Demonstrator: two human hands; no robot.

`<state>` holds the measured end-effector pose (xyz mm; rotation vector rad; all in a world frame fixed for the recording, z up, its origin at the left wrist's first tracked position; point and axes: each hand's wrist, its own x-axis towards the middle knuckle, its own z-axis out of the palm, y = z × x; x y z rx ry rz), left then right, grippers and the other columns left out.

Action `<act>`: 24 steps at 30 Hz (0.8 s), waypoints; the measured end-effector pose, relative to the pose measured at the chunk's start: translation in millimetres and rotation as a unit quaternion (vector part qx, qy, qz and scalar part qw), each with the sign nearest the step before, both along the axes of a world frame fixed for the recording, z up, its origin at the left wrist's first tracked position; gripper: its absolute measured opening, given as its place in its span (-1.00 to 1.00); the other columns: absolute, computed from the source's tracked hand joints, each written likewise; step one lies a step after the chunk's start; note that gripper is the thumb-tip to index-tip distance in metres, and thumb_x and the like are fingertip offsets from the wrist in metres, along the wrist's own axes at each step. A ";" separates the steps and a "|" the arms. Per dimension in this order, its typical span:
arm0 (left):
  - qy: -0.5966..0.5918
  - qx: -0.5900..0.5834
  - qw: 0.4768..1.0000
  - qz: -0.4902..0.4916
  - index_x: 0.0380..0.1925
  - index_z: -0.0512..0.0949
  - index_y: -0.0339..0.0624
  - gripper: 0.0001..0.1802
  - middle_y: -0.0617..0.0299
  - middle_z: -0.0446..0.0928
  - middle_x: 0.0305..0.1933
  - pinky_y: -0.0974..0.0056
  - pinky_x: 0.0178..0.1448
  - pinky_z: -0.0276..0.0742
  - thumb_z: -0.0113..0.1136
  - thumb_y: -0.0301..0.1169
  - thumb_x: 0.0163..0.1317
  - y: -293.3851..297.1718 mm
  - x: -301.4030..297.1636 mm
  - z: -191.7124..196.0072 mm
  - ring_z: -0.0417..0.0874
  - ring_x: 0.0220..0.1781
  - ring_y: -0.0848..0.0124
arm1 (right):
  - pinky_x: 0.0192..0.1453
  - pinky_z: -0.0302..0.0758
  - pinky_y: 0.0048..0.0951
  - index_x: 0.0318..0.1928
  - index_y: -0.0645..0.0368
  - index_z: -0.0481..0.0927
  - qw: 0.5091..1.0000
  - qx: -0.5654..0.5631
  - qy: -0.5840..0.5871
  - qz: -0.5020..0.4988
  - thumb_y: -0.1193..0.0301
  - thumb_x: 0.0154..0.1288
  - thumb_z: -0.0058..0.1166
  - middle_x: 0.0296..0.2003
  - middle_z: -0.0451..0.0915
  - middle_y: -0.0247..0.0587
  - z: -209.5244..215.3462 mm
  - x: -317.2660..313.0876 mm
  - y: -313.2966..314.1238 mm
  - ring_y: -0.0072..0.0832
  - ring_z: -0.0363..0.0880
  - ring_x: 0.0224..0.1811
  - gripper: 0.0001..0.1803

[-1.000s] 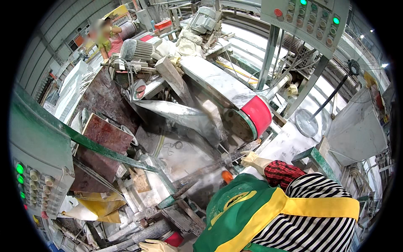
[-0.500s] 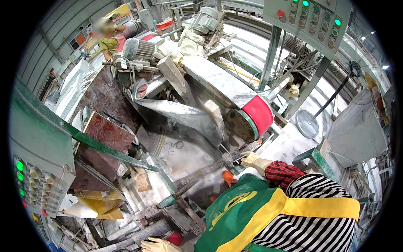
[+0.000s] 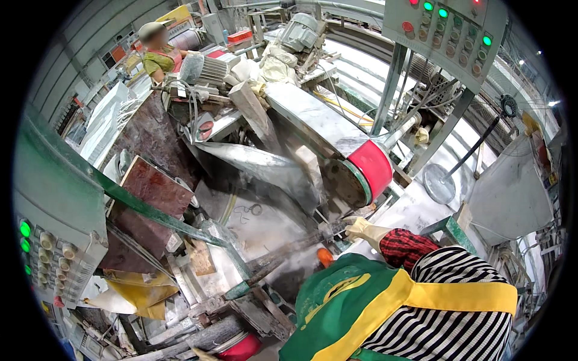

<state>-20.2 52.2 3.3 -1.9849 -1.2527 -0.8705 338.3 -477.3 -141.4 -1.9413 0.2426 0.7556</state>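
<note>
My right hand (image 3: 363,231), in a cream glove with a red-and-black checked sleeve, is at the right end of a dusty bar (image 3: 289,246). Its fingers are bent together there, and what they grip is hidden. Just beyond that hand is a wheel with a bright red band (image 3: 370,170) at the end of a long white machine arm. Only a small piece of my gloved left hand (image 3: 203,355) shows at the lower edge, beside a red-banded roller (image 3: 242,348); its fingers are cut off. An orange part (image 3: 325,257) sits under the bar.
Control boxes with lit buttons stand at left (image 3: 57,240) and upper right (image 3: 445,36). A green rail (image 3: 150,210) crosses the left side. A round grey disc on a rod (image 3: 439,180) lies at right. Another person (image 3: 158,60) is at the far left, behind motors.
My left hand has dropped almost out of the picture, leaving more of the lower red-banded roller visible. My right hand stays at the bar's end. The view has shifted slightly.
</note>
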 end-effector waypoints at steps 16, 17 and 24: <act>-0.019 -0.070 0.995 -0.071 0.11 0.46 -0.42 -0.49 -0.20 0.52 0.07 -0.10 0.19 0.48 0.27 -0.32 0.24 -43.4 8.8 2.8 0.54 0.10 -0.08 | -0.44 0.58 -0.41 0.40 0.16 0.23 0.996 0.053 0.061 -0.041 0.43 0.26 0.06 -0.36 0.69 0.00 -31.1 -7.9 0.7 -0.40 0.62 -0.53 -0.31; -0.028 -0.077 0.994 -0.078 0.11 0.46 -0.42 -0.49 -0.20 0.52 0.07 -0.10 0.19 0.48 0.27 -0.33 0.24 -48.5 9.8 3.8 0.54 0.10 -0.08 | -0.44 0.58 -0.40 0.41 0.15 0.21 0.993 0.081 0.076 -0.049 0.43 0.26 0.06 -0.37 0.69 0.00 -33.3 -8.4 4.4 -0.40 0.63 -0.53 -0.30; -0.195 -0.166 0.920 -0.298 0.16 0.43 -0.41 -0.46 -0.19 0.49 0.13 -0.01 0.21 0.49 0.31 -0.42 0.20 -74.3 6.4 5.2 0.53 0.15 -0.02 | -0.55 0.48 -0.38 0.41 0.05 0.19 0.980 0.177 0.092 0.026 0.48 0.29 0.05 -0.42 0.63 -0.07 -43.7 -2.9 56.8 -0.35 0.57 -0.57 -0.32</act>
